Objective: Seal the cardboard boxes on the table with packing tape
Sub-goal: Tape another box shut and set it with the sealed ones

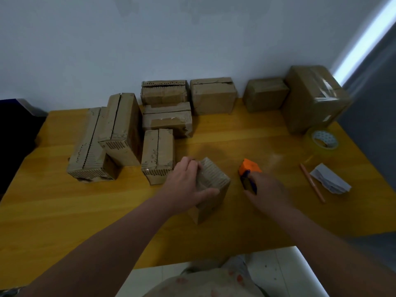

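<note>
The box [211,179] in work stands on end on the bench [64,211] under the left hand [188,183], whose fingers curl over its top while the thumb clamps the near edge, likely to steady it for taping. Just right of it, the right hand [267,189] is wrapped round a blurred orange tool [249,168], probably a cutter, kept close for use. Beyond the left hand wait unsealed boxes [157,155]. Past the right hand lie a pencil [311,182], the tape roll [324,140] and taped boxes [315,97], seemingly set apart as done.

free: table [246,136] centre strip | blocked: box cluster [124,125] left; boxes [310,99] rear-right; tape roll [324,140] right edge
</note>
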